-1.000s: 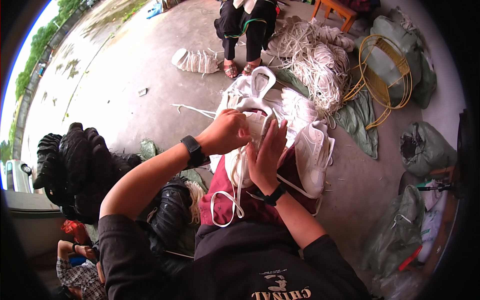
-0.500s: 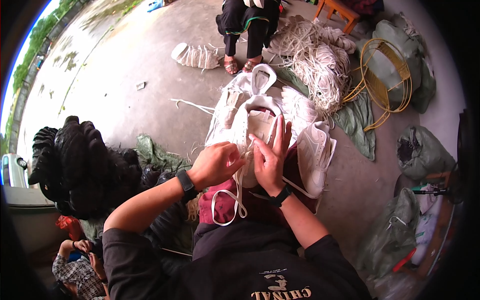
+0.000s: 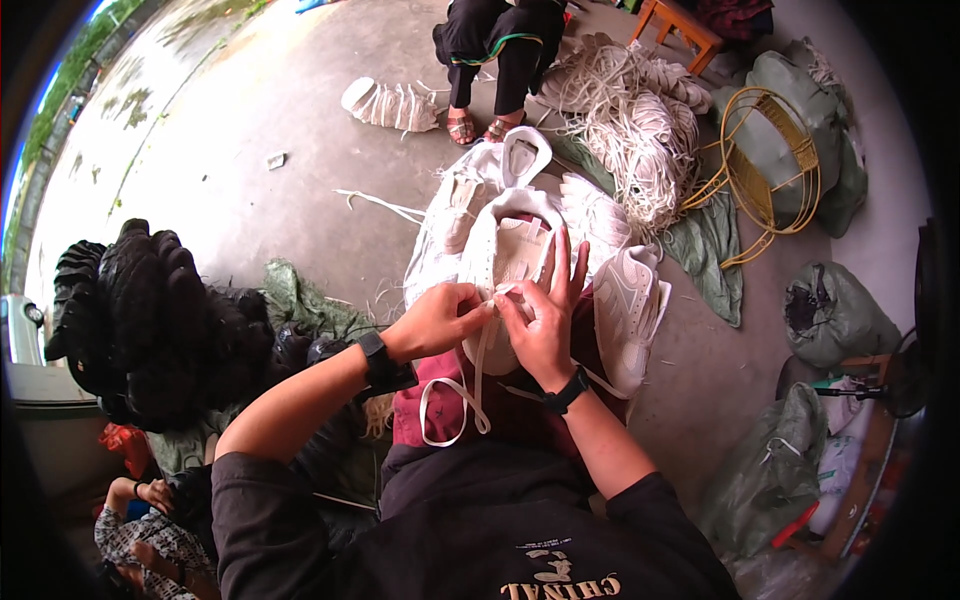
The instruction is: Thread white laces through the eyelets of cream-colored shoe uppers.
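A white sneaker (image 3: 482,240) lies across my lap, its opening away from me and its tongue showing. Over its lacing area, my left hand (image 3: 440,320) pinches a white shoelace (image 3: 481,355) between thumb and forefinger. Close beside it, my right hand (image 3: 542,325) pinches at the lace with thumb and forefinger, its other fingers stretched over the shoe's side. The lace hangs down in a loop over my dark red trousers (image 3: 410,412). To the right of my right hand, a second white sneaker (image 3: 625,320) rests on its side. The exact lace holes are hidden by my fingers.
More white shoes (image 3: 440,240) lie just beyond my lap. A heap of white laces (image 3: 640,140), a yellow wire frame (image 3: 765,170) and green sacks (image 3: 840,315) stand right. Black shoes (image 3: 150,320) are piled left. One person sits opposite, another (image 3: 160,540) lower left.
My left hand has moved right and my right hand's thumb and forefinger have closed together, so the fingertips now meet at the lace. The lower-left person's hands have shifted.
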The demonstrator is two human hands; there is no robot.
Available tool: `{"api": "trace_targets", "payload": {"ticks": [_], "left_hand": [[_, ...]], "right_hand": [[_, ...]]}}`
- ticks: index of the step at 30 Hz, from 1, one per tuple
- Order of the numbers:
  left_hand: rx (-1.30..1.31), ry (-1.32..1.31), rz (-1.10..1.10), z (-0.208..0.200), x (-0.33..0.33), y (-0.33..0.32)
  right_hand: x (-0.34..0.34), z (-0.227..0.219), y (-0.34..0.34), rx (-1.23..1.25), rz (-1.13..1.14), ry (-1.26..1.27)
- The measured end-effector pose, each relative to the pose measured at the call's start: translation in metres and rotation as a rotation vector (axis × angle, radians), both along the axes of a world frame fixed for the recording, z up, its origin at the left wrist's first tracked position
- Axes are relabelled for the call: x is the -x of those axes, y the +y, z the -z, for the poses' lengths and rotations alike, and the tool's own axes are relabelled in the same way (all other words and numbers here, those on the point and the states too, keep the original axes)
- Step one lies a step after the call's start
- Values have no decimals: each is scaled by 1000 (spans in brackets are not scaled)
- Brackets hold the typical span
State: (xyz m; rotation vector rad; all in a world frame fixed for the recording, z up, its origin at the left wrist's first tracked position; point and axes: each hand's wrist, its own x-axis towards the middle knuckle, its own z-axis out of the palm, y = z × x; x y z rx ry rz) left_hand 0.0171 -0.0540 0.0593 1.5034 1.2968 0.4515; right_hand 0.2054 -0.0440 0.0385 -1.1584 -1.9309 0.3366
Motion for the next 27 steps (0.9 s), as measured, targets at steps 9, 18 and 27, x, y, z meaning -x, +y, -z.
{"api": "trace_targets", "payload": {"ticks": [9,18,27], "left_hand": [[-5,-208,64,20,10,-1],[6,-217,73,28,16,1],[14,-224,91,33,27,2]], "right_hand": [[-3,1,0,80,-28,111],[-69,-29,13,281,88,763],[-286,-28,15,-3,552,848]]}}
